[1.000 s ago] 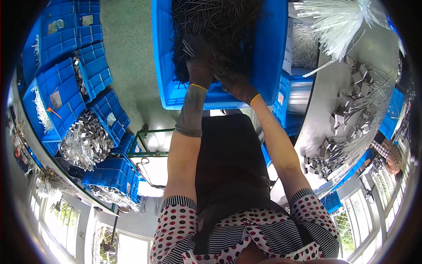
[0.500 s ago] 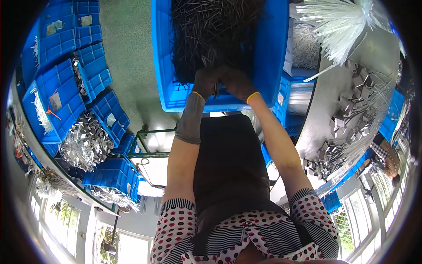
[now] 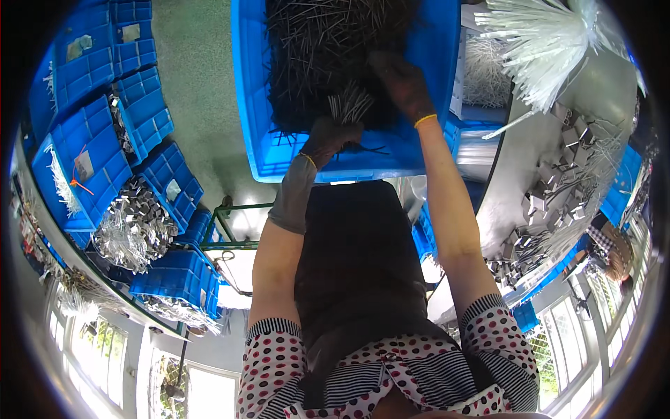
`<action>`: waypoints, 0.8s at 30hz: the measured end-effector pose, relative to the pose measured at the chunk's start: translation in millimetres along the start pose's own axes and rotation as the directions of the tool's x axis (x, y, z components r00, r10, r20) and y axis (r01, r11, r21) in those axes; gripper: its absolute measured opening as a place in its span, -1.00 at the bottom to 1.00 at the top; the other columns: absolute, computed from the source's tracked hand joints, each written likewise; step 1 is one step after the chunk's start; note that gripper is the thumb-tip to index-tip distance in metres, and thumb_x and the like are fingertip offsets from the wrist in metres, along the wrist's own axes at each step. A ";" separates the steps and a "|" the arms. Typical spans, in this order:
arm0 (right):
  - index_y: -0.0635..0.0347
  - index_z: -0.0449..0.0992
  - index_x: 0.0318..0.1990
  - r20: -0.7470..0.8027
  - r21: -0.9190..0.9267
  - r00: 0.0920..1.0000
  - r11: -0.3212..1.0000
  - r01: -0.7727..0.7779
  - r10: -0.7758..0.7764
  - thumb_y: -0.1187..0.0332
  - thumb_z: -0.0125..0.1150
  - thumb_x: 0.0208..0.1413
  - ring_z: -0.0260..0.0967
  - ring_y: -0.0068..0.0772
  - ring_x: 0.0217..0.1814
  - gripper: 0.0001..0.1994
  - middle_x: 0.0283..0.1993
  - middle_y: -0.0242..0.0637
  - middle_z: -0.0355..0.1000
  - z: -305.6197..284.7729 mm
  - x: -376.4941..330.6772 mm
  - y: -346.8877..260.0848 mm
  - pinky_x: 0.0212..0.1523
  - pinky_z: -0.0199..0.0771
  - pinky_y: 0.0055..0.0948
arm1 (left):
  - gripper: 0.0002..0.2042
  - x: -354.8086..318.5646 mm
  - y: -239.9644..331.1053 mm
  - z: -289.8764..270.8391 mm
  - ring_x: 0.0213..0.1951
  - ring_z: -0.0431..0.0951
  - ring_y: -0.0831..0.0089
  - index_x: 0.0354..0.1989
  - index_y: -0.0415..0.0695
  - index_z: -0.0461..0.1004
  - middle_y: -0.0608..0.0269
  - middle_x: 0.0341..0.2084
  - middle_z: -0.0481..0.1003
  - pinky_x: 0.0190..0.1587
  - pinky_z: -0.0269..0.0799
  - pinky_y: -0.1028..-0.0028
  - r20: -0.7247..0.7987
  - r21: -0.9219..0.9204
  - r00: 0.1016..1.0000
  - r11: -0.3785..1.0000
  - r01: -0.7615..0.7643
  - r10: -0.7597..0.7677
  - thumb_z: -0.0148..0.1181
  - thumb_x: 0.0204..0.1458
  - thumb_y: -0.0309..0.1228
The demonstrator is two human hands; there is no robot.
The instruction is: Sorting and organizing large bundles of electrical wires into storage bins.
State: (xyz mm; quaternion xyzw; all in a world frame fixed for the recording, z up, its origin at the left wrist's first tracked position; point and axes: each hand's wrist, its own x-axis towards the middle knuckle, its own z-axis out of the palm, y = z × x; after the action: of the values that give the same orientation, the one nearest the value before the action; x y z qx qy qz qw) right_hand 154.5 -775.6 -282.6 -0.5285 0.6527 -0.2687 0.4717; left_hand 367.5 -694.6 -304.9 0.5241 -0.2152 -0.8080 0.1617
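Right now, a bunch of thin dark strips (image 3: 350, 103) stands up from the gloved left grip (image 3: 326, 140), inside a large blue bin (image 3: 246, 84).

Closed around the lower ends of the bunch, the left grip sits just inside the bin's near edge, while the gloved right grip (image 3: 405, 80) reaches down at the right side of the heaped dark strips (image 3: 321, 35), and whether its fingers hold anything cannot be told; beneath the forearms hangs a dark apron (image 3: 356, 258), to the right a fanned bundle of white strands (image 3: 544, 56) lies over a grey counter (image 3: 508, 164) scattered with small grey blocks (image 3: 548, 183), and to the left, beyond the green floor (image 3: 199, 91), blue crates (image 3: 98, 164) stand near a mound of silvery pieces (image 3: 136, 230).
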 end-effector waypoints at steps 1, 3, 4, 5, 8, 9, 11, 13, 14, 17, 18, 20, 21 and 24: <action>0.17 0.50 0.06 0.002 -0.287 0.942 0.902 0.321 -0.335 0.33 0.11 0.24 0.45 -0.05 0.11 -0.72 0.04 -0.13 0.51 -4.1 6.9 1.2 0.12 0.44 -0.37 | -0.77 3.7 0.0 0.5 -0.44 0.55 0.54 -0.29 -0.23 0.59 0.31 -0.46 0.56 -0.43 0.42 0.49 -0.051 0.039 0.999 0.999 -0.014 0.016 0.43 -0.10 -0.40; 0.15 0.48 0.09 0.103 -0.537 0.792 0.636 0.553 -0.602 0.35 0.09 0.25 0.44 -0.06 0.11 -0.71 0.07 -0.15 0.50 -2.5 1.9 -1.6 0.12 0.44 -0.35 | -0.77 3.0 5.5 6.0 -0.44 0.55 0.53 -0.30 -0.22 0.58 0.30 -0.44 0.56 -0.43 0.44 0.48 -0.113 -0.024 0.992 0.998 -0.061 0.058 0.43 -0.10 -0.40; 0.15 0.47 0.10 0.060 -0.357 0.833 0.768 0.532 -0.550 0.38 0.06 0.26 0.44 -0.06 0.12 -0.71 0.09 -0.16 0.49 7.5 -5.6 -12.5 0.12 0.45 -0.34 | -0.77 0.6 9.5 7.4 -0.44 0.55 0.52 -0.30 -0.22 0.58 0.29 -0.42 0.56 -0.43 0.47 0.47 -0.186 -0.077 0.977 0.990 -0.119 0.103 0.43 -0.10 -0.41; 0.15 0.45 0.11 0.024 -0.149 0.867 0.856 0.496 -0.498 0.41 0.04 0.26 0.43 -0.06 0.12 -0.71 0.10 -0.17 0.48 20.2 -8.3 -30.4 0.12 0.45 -0.33 | -0.77 -0.2 6.1 0.4 -0.44 0.55 0.52 -0.30 -0.22 0.58 0.29 -0.42 0.56 -0.43 0.47 0.47 -0.196 -0.068 0.975 0.990 -0.120 0.105 0.43 -0.10 -0.41; 0.17 0.48 0.06 0.478 -0.202 0.588 0.570 0.796 -0.652 0.39 0.03 0.27 0.43 -0.07 0.13 -0.75 0.09 -0.13 0.47 39.0 -21.1 -20.2 0.14 0.44 -0.33 | -0.79 10.9 -8.9 10.6 -0.55 0.47 0.58 -0.43 -0.20 0.57 0.35 -0.58 0.51 -0.49 0.37 0.51 -0.043 0.200 0.996 0.977 -0.069 0.079 0.36 -0.05 -0.30; 0.17 0.48 0.06 0.478 -0.200 0.587 0.569 0.797 -0.654 0.39 0.03 0.27 0.43 -0.07 0.13 -0.75 0.09 -0.13 0.47 40.2 -24.6 -25.6 0.14 0.44 -0.33 | -0.80 7.9 -11.6 19.2 -0.57 0.46 0.58 -0.42 -0.20 0.58 0.35 -0.60 0.50 -0.50 0.36 0.51 -0.058 0.240 0.992 0.966 -0.098 0.115 0.35 -0.04 -0.31; 0.18 0.49 0.04 0.251 -0.030 0.936 0.964 0.265 -0.249 0.32 0.03 0.28 0.42 -0.11 0.14 -0.74 0.10 -0.12 0.46 41.7 -32.4 -36.3 0.18 0.40 -0.31 | -0.81 5.4 -12.1 17.4 -0.58 0.46 0.58 -0.42 -0.19 0.58 0.36 -0.62 0.49 -0.52 0.36 0.51 -0.079 0.283 0.986 0.951 -0.122 0.149 0.35 -0.03 -0.31; 0.10 0.48 0.07 0.065 -0.170 0.937 0.922 0.349 -0.342 0.33 0.03 0.25 0.41 -0.12 0.15 -0.73 0.12 -0.18 0.45 30.8 -25.0 -30.3 0.19 0.39 -0.29 | -0.81 2.2 -11.1 -0.1 -0.57 0.46 0.59 -0.44 -0.18 0.56 0.38 -0.63 0.48 -0.53 0.36 0.50 -0.219 0.034 0.970 0.995 -0.097 0.102 0.34 -0.03 -0.30; 0.03 0.48 0.09 -0.104 -0.344 0.890 0.856 0.387 -0.444 0.34 0.02 0.22 0.40 -0.12 0.16 -0.70 0.14 -0.24 0.44 15.8 -22.1 -22.0 0.21 0.38 -0.27 | -0.81 1.0 -7.4 4.0 -0.57 0.46 0.59 -0.44 -0.18 0.56 0.38 -0.63 0.48 -0.53 0.36 0.50 -0.214 0.024 0.972 0.995 -0.096 0.099 0.34 -0.03 -0.30; 0.00 0.48 0.08 0.142 -0.185 0.965 0.952 0.244 -0.219 0.42 0.05 0.16 0.41 -0.13 0.14 -0.67 0.13 -0.24 0.44 -1.7 -19.3 3.8 0.20 0.41 -0.27 | -0.80 0.6 13.9 16.0 -0.58 0.44 0.61 -0.46 -0.18 0.53 0.38 -0.63 0.47 -0.56 0.33 0.52 -0.158 0.058 0.982 0.993 -0.099 0.107 0.33 -0.02 -0.30; 0.00 0.48 0.08 0.140 -0.189 0.966 0.952 0.242 -0.218 0.42 0.05 0.16 0.41 -0.13 0.14 -0.67 0.13 -0.24 0.44 0.0 -17.7 7.1 0.20 0.41 -0.27 | -0.80 -0.9 17.5 19.0 -0.59 0.43 0.61 -0.46 -0.18 0.52 0.38 -0.64 0.46 -0.57 0.31 0.53 -0.117 0.081 0.990 0.995 -0.064 0.073 0.32 -0.03 -0.30; 0.01 0.50 0.06 0.431 -0.081 0.775 0.836 0.543 -0.462 0.48 0.04 0.14 0.45 -0.12 0.08 -0.67 0.08 -0.24 0.47 7.9 -15.0 10.5 0.18 0.43 -0.28 | -0.79 -2.9 25.9 25.2 -0.60 0.42 0.61 -0.47 -0.18 0.51 0.37 -0.64 0.45 -0.58 0.30 0.54 -0.073 0.106 0.997 0.994 -0.029 0.037 0.32 -0.03 -0.30; 0.01 0.50 0.06 0.428 -0.069 0.775 0.839 0.540 -0.464 0.48 0.04 0.14 0.45 -0.12 0.08 -0.67 0.08 -0.24 0.47 15.1 -12.4 0.2 0.18 0.43 -0.28 | -0.80 -7.1 27.6 21.9 -0.62 0.42 0.61 -0.46 -0.18 0.52 0.37 -0.65 0.44 -0.59 0.29 0.54 -0.063 0.162 0.998 0.986 0.032 -0.022 0.32 -0.03 -0.29; 0.09 0.57 -0.06 0.445 -0.106 0.715 0.761 0.641 -0.540 0.38 -0.01 0.26 0.48 -0.17 0.07 -0.77 -0.01 -0.14 0.51 22.1 -0.6 -13.4 0.12 0.46 -0.30 | -0.81 -9.6 24.9 11.2 -0.64 0.40 0.61 -0.45 -0.17 0.52 0.38 -0.67 0.40 -0.59 0.32 0.53 -0.065 0.184 0.995 0.980 0.081 -0.070 0.32 -0.02 -0.30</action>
State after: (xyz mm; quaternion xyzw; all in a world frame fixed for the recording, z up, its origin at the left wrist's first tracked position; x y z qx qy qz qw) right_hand 180.2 -775.8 -280.1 -0.8080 0.3694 -0.2103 0.4081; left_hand 362.0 -709.2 -280.5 0.5678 -0.2652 -0.7743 0.0874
